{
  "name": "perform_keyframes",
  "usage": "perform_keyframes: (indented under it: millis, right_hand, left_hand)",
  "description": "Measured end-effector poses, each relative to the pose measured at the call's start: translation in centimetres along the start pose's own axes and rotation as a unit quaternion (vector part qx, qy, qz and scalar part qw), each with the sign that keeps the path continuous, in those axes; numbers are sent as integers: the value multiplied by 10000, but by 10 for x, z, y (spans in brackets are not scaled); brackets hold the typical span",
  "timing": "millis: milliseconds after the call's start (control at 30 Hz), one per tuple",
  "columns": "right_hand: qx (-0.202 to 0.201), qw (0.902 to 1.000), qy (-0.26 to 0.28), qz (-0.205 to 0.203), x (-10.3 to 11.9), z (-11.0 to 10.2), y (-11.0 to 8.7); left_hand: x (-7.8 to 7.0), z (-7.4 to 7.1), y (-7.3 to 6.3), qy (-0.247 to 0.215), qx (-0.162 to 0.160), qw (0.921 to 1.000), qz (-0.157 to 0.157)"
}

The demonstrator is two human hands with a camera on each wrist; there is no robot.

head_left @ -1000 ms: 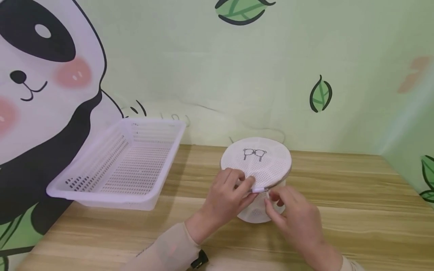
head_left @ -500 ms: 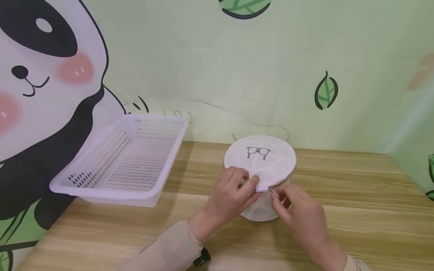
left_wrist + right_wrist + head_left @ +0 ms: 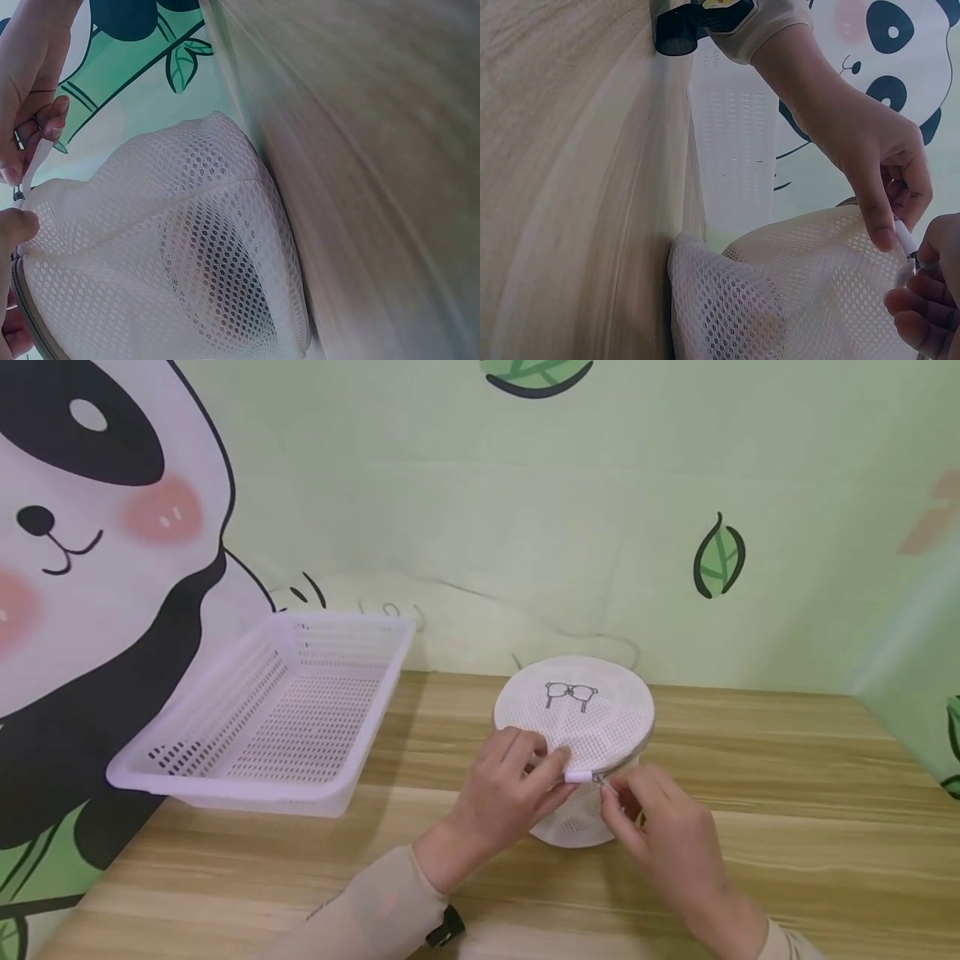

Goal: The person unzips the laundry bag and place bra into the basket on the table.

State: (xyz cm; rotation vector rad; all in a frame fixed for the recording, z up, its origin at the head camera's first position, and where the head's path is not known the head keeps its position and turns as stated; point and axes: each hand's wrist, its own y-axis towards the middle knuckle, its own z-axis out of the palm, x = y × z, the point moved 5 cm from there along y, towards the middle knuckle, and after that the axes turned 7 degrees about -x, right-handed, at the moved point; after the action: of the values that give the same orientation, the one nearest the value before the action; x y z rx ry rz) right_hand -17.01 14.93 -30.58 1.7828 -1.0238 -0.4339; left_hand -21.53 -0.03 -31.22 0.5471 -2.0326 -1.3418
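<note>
Mesh laundry bag (image 3: 576, 727), white, round and drum-shaped, standing upright on wooden table (image 3: 750, 793), flat top facing up with small line drawing of spectacles (image 3: 572, 695) printed on it. Zip running round top rim of bag, grey against white netting. Seen from left wrist view (image 3: 187, 255), open-weave mesh side bulging outward, zip edge at lower left of that picture.

Left hand (image 3: 501, 797) at near rim of bag, fingers curled, thumb and forefinger closed narrowly on small white tab (image 3: 576, 776) at zip's end, other fingers resting on bag's top. In right wrist view, same left hand (image 3: 870, 154) reaching down from above, fingertip pressed to white tab (image 3: 904, 238) on bag's edge (image 3: 795, 292).

Right hand (image 3: 660, 835) just right of left hand, at near rim of bag, fingers bent in tight pinch at zip just beside white tab; pull itself too small to make out. Gap between thumb and forefinger very narrow, nothing else held. Both hands almost touching at that spot.

White perforated plastic basket (image 3: 262, 718) left of bag, well apart from it, near edge lifted, tilted against wall. Panda mural (image 3: 97, 527) behind basket; green wall with leaf print (image 3: 718, 558) behind and right of bag. Beige sleeve (image 3: 375, 910) with dark wrist device (image 3: 444, 928) below bag, on left arm.
</note>
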Motion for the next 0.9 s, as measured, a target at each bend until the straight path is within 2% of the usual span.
perform_keyframes:
  millis: [467, 900]
  right_hand:
    - [-151, 9993, 309, -174, 2, 4, 1]
    - [-123, 9991, 370, -192, 4, 4, -1]
  left_hand:
    - [-4, -4, 1, -362, -207, 9985, 344]
    - [-8, -3, 3, -668, -313, 9965, 390]
